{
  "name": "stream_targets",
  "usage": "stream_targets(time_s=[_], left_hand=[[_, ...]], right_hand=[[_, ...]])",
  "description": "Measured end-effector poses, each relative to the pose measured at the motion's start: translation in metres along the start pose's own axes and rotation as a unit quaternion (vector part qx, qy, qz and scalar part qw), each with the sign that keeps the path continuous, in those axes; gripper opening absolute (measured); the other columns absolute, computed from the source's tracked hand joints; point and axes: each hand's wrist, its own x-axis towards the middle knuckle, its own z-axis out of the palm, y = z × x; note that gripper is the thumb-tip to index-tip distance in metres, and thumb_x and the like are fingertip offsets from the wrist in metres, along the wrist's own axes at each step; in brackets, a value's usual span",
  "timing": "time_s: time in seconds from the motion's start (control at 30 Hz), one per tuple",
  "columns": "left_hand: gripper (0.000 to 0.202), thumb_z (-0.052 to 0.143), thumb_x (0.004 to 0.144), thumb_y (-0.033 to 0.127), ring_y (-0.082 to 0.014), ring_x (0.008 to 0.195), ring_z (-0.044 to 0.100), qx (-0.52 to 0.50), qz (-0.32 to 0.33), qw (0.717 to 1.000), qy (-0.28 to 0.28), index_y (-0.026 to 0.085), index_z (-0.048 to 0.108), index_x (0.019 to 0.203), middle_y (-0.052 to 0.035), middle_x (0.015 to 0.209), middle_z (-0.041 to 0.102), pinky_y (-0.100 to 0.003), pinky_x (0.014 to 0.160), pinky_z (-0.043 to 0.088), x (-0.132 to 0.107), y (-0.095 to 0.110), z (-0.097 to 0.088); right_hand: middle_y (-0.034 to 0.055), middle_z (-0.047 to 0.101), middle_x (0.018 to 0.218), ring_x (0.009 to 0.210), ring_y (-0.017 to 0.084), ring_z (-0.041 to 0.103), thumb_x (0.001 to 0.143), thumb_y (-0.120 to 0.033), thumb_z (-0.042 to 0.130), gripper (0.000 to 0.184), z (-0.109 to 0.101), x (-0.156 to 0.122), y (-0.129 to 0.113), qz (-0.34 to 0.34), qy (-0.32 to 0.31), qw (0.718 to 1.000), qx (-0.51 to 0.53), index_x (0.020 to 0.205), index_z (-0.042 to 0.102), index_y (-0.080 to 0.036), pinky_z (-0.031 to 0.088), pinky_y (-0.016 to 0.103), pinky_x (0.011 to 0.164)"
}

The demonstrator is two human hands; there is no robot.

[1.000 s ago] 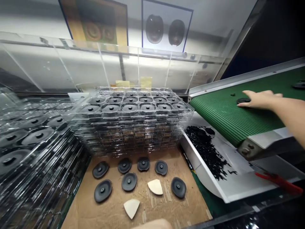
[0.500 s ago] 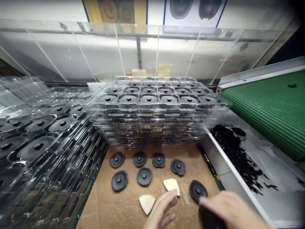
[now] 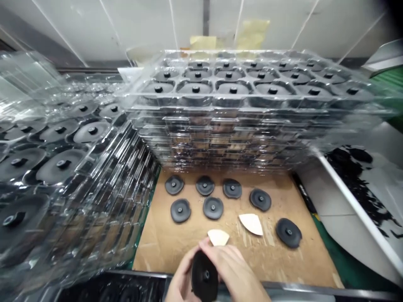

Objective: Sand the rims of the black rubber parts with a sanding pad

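Note:
At the bottom centre I hold a rounded black disc (image 3: 201,283) with a small central boss, tilted nearly upright between both hands. My left hand (image 3: 181,274) is closed round its left edge. From the right, my right hand (image 3: 234,268) grips its upper edge, fingers bent over it. Just beyond my fingertips lies a cream wedge-shaped piece (image 3: 218,237); a second cream wedge (image 3: 251,224) rests farther right. Several similar black discs lie on the brown cardboard (image 3: 157,247), one disc (image 3: 289,233) apart at the right.
Stacked clear trays (image 3: 233,113) filled with black discs stand behind the cardboard. Another tray stack (image 3: 110,184) rises on the left. To the right, a white-edged bin (image 3: 355,205) holds black scraps (image 3: 355,176). A green belt (image 3: 390,79) shows at the far right.
My right hand has brought the black disc from the lower right to the centre, where my left hand now holds it too. The view has tipped down and moved closer.

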Motion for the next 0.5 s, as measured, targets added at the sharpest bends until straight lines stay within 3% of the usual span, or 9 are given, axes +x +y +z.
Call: stream_targets(time_s=[0.1,0.2,0.3,0.4,0.5], left_hand=[[0.067,0.084,0.039,0.043,-0.0343,0.109,0.059,-0.081,-0.001,0.997,0.009,0.029,0.069,0.102,-0.0055,0.123,0.063,-0.044,0.099,0.043,0.003,0.005,-0.007],[0.059,0.079,0.051,0.047,-0.0302,0.106,0.061,-0.156,0.008,0.988,0.018,0.026,0.068,0.105,-0.0047,0.116,0.066,-0.040,0.098,0.045,0.005,0.011,-0.009],[0.053,0.074,0.061,0.046,-0.0290,0.111,0.059,-0.197,0.018,0.980,0.023,0.025,0.066,0.109,-0.0070,0.116,0.067,-0.037,0.099,0.044,0.005,0.017,-0.009],[0.050,0.074,0.061,0.043,-0.0292,0.109,0.060,-0.198,0.029,0.979,0.034,0.024,0.066,0.108,-0.0085,0.113,0.068,-0.039,0.099,0.044,0.006,0.019,-0.010],[0.052,0.076,0.059,0.042,-0.0286,0.104,0.063,-0.185,0.034,0.981,0.045,0.024,0.067,0.107,-0.0083,0.108,0.070,-0.042,0.098,0.045,0.006,0.021,-0.007]], right_hand=[[0.0115,0.063,0.106,0.083,0.020,0.065,0.087,-0.046,0.049,0.048,-0.011,0.004,0.011,0.077,-0.001,0.994,-0.072,0.127,0.050,-0.019,0.054,0.028,0.074],[0.0131,0.059,0.098,0.059,0.015,0.062,0.090,-0.033,0.045,0.032,-0.013,0.003,0.030,0.163,0.003,0.979,-0.124,0.112,0.058,-0.015,0.054,0.029,0.060],[0.0130,0.059,0.100,0.064,0.015,0.062,0.088,-0.028,0.047,0.024,0.002,-0.003,0.039,0.144,-0.021,0.984,-0.102,0.104,0.060,-0.015,0.054,0.030,0.063],[0.0072,0.064,0.086,0.073,0.018,0.061,0.090,-0.023,0.044,0.024,0.015,-0.004,0.034,0.102,-0.039,0.992,-0.071,0.108,0.060,-0.019,0.052,0.030,0.067],[0.0044,0.065,0.077,0.072,0.018,0.060,0.091,-0.022,0.045,0.022,0.007,0.013,0.019,0.085,-0.035,0.994,-0.055,0.104,0.062,-0.020,0.049,0.031,0.068]])
